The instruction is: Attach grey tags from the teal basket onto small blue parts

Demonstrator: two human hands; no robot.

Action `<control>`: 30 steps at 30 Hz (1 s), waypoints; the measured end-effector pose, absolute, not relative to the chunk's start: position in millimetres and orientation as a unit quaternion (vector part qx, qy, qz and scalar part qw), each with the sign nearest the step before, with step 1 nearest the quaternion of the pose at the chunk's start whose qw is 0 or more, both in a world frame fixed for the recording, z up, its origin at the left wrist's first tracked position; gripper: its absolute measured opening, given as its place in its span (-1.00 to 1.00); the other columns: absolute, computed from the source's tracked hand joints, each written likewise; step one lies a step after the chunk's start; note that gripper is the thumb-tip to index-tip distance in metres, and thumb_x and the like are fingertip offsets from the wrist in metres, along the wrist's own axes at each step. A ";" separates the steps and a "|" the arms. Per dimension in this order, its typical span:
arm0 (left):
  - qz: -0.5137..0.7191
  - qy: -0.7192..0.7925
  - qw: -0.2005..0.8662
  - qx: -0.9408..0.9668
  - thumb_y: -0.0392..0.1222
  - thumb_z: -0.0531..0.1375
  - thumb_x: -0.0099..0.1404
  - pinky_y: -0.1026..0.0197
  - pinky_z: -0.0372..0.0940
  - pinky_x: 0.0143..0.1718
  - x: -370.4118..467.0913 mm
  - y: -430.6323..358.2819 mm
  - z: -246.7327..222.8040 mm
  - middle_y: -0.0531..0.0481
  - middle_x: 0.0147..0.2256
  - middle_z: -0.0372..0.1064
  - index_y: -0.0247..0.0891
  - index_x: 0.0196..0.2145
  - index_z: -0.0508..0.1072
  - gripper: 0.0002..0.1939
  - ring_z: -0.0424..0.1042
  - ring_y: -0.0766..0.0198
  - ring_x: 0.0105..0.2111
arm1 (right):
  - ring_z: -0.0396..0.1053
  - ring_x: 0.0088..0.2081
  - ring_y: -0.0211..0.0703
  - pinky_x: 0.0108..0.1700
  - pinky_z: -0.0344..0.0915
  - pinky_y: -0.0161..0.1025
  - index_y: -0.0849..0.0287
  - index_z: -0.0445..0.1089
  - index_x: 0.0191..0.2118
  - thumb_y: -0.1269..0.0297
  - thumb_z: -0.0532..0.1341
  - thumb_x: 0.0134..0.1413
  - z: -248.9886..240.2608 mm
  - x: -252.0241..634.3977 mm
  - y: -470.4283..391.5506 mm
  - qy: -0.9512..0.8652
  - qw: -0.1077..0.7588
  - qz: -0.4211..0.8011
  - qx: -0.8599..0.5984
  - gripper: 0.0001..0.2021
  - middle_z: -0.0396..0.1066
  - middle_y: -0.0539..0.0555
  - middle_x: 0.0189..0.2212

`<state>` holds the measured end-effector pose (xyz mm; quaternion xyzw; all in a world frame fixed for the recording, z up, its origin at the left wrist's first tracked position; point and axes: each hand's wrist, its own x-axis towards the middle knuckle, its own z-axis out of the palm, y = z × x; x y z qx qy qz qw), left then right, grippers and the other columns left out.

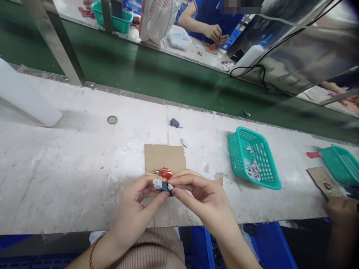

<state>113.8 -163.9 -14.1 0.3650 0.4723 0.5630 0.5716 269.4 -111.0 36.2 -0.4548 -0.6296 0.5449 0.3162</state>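
My left hand [134, 203] is closed in a pinch on a small dark blue part [165, 185] with a pale grey-white piece [157, 184] at its left end. From the other side my right hand [206, 196] pinches a smaller pale piece [170, 186] against the dark blue part. The fingertips hide much of both. Just behind my fingers, a glossy red object [165, 173] rests at the near edge of a brown cardboard piece [165, 155]; its kind is unclear.
Right of my hands stands a green basket [259, 183] with small grey pieces inside. A loose dark blue part [174, 122] and a bottle cap [112, 119] lie farther back. Another person's hand [343, 209] is at far right; a co-worker's hands [214, 33] show across the gap.
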 end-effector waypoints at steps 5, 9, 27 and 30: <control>0.568 0.479 0.518 0.423 -0.27 0.26 0.29 0.30 0.47 -0.19 112.1 -164.7 -15.5 -0.02 -0.21 0.48 -0.13 -0.19 0.56 -0.86 0.49 0.24 -0.17 | 0.50 -0.14 -0.06 0.04 0.43 -0.04 0.02 0.59 -0.30 0.36 0.34 0.10 40.9 269.6 -111.2 -0.648 0.301 0.523 -0.465 -0.91 0.55 0.07 -0.27; 0.567 0.480 0.488 0.459 -0.31 0.27 0.28 0.35 0.45 -0.20 110.9 -165.5 -17.4 0.03 -0.21 0.49 -0.08 -0.17 0.55 -0.81 0.49 0.30 -0.18 | 0.50 -0.15 -0.08 0.04 0.42 -0.06 0.03 0.59 -0.33 0.36 0.37 0.08 42.4 272.8 -109.5 -0.646 0.283 0.540 -0.459 -0.93 0.54 0.07 -0.26; 0.564 0.461 0.473 0.496 -0.37 0.34 0.19 0.35 0.44 -0.21 108.8 -166.0 -14.6 0.10 -0.27 0.57 0.01 -0.20 0.60 -0.72 0.53 0.30 -0.24 | 0.44 -0.29 -0.16 -0.22 0.46 -0.20 0.12 0.51 -0.45 0.15 0.39 0.05 45.1 275.5 -114.2 -0.568 0.286 0.641 -0.431 -0.82 0.44 0.05 -0.35; 0.568 0.451 0.480 0.494 -0.36 0.35 0.19 0.34 0.44 -0.24 108.5 -164.1 -10.3 0.09 -0.29 0.57 0.01 -0.21 0.61 -0.72 0.54 0.30 -0.29 | 0.39 -0.38 -0.24 -0.33 0.43 -0.29 0.14 0.40 -0.48 0.13 0.44 -0.04 33.7 271.5 -116.9 -0.456 0.314 0.727 -0.407 -0.73 0.36 -0.01 -0.42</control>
